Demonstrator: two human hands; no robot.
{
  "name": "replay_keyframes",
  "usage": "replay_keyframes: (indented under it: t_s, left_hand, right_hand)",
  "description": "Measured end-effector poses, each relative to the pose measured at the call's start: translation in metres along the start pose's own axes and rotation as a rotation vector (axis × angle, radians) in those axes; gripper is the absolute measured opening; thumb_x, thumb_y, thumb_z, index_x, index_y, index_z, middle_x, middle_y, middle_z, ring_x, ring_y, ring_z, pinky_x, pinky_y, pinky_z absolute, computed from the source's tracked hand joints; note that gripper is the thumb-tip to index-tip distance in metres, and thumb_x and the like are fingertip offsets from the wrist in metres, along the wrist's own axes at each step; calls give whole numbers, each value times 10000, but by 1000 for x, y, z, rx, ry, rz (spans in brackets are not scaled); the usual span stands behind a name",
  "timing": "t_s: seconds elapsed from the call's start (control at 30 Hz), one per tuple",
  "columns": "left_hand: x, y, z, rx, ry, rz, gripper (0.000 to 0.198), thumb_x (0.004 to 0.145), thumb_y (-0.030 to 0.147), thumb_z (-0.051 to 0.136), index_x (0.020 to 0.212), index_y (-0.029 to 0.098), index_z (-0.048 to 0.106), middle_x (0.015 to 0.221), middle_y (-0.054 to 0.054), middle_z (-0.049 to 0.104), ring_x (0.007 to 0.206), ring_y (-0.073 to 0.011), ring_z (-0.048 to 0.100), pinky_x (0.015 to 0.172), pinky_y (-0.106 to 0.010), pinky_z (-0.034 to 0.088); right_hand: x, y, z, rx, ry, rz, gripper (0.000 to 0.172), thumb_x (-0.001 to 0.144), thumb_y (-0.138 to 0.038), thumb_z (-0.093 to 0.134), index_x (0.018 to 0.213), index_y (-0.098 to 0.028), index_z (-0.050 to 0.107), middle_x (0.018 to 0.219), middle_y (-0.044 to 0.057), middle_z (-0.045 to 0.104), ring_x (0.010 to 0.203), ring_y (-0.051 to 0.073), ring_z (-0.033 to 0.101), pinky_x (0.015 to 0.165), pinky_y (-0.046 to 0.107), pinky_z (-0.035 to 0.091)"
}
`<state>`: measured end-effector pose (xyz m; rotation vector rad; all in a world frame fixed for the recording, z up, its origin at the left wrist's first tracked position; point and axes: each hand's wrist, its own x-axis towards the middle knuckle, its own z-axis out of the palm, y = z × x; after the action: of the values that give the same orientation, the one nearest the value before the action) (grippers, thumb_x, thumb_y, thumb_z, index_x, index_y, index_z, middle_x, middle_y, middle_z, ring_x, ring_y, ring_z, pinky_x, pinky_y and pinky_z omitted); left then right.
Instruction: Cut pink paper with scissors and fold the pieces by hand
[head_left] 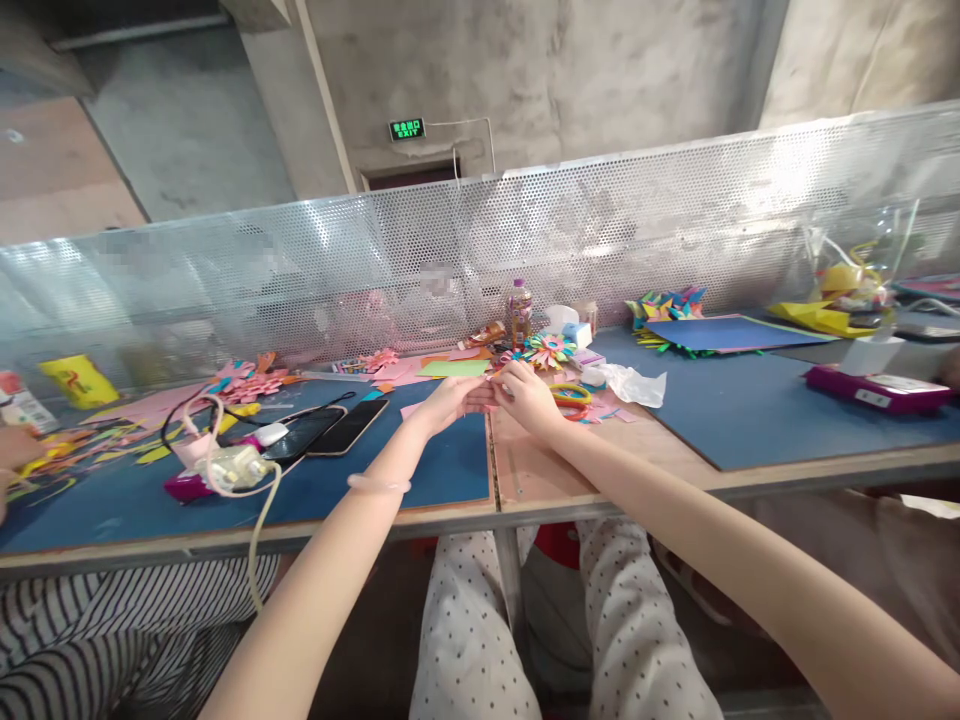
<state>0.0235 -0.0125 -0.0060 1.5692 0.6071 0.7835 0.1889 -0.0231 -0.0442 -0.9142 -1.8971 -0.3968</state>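
Note:
My left hand and my right hand meet above the near middle of the table, fingertips pressed together. Anything between the fingers is too small to make out. Just behind them lie a light green paper sheet and a many-coloured folded paper flower. Close to my right hand are scissors with yellow and orange-red handles. A crumpled clear plastic wrapper sits further right. Left of my left hand rests a black phone.
A bottle with a purple cap stands by the perforated metal screen. A power strip with plugs and cables lies left, near another person's hand. Blue card and a purple box are at right.

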Motion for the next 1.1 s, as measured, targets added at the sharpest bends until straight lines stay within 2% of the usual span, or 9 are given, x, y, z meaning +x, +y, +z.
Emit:
replay_keyframes:
  t_s: [0.13, 0.27, 0.43, 0.53, 0.67, 0.77, 0.97, 1.1]
  left_hand:
    - [0, -1, -1, 20, 32, 22, 387, 790, 384, 571, 1046, 96, 614, 985, -160, 668, 855, -205, 642, 812, -361, 470]
    - [1, -5, -7, 67, 65, 33, 407, 771, 381, 601, 1082, 119, 604, 1044, -158, 651, 884, -207, 638, 815, -351, 469]
    - [1, -5, -9, 148, 34, 10, 408, 769, 419, 585, 1027, 106, 630, 979, -159, 672, 832, -209, 650, 793, -348, 469]
    - [1, -5, -7, 207, 38, -3, 381, 760, 411, 590, 987, 109, 641, 950, -147, 683, 814, -205, 651, 768, -338, 469]
    - [0, -4, -5, 273, 49, -36, 334, 752, 411, 588, 886, 112, 654, 871, -123, 699, 789, -199, 649, 747, -330, 467]
    - [-1, -2, -2, 293, 48, -51, 334, 742, 415, 596, 866, 111, 654, 854, -117, 700, 777, -194, 648, 743, -324, 465]
    - [-1, -3, -2, 316, 70, -47, 288, 729, 372, 613, 856, 115, 640, 846, -112, 694, 761, -182, 644, 683, -283, 458]
    - [0, -5, -4, 322, 82, -23, 271, 727, 366, 607, 854, 128, 630, 822, -92, 689, 745, -173, 639, 658, -270, 452]
  right_hand:
    - [-1, -3, -1, -12, -27, -30, 212, 824, -169, 446, 918, -203, 633, 901, 90, 535, 882, 219, 464, 774, 335, 419]
    - [-1, -7, -5, 105, -32, -10, 253, 813, -179, 445, 979, -200, 634, 944, 83, 529, 899, 208, 478, 775, 322, 430]
    - [3, -3, -6, 158, 46, 122, 285, 859, -184, 361, 920, -190, 640, 901, 75, 557, 904, 203, 489, 841, 352, 389]
    - [4, 4, -1, 160, 87, 227, 244, 849, -220, 402, 880, -183, 642, 912, 79, 583, 909, 210, 493, 849, 363, 374]
    - [3, 11, 4, 324, -10, 313, 230, 817, -260, 445, 730, -183, 643, 784, 49, 615, 780, 181, 527, 741, 308, 407]
    - [3, 10, 2, 477, -67, 381, 223, 796, -270, 454, 716, -170, 637, 711, 20, 624, 679, 151, 537, 656, 264, 407]
    - [4, 6, -2, 632, -81, 488, 196, 749, -287, 496, 728, -144, 629, 731, 26, 638, 702, 151, 553, 676, 262, 405]
    - [5, 6, -5, 667, -71, 525, 244, 759, -324, 471, 727, -146, 635, 743, 26, 638, 718, 153, 545, 682, 260, 400]
